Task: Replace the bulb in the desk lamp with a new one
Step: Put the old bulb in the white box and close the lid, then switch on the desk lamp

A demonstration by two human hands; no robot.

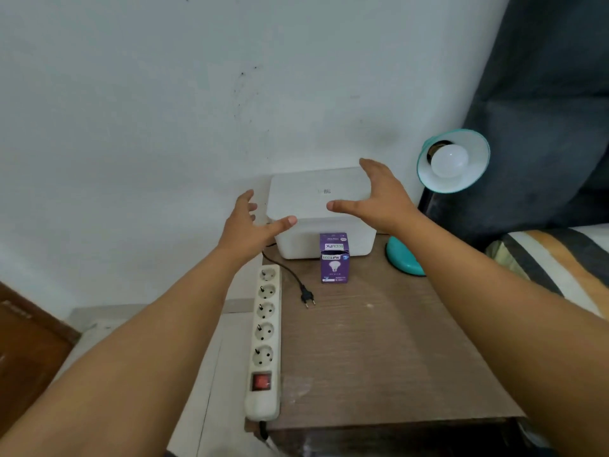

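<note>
A teal desk lamp stands at the table's far right, its round base [403, 258] on the wood and its shade [468, 179] turned toward me. A white bulb [449, 160] sits in the shade's socket. A purple bulb box [334, 257] stands upright near the table's back. The lamp's black plug [307, 297] lies loose on the table, in no socket. My left hand [253, 222] and my right hand [379, 196] hover open, fingers spread, in front of a white box [316, 192]. Neither hand holds anything.
A white power strip [265, 338] with a red switch lies along the left edge of the wooden table [379, 351]. A white wall is behind. A dark curtain and a striped bed cover are at the right. A brown wooden door is at the lower left.
</note>
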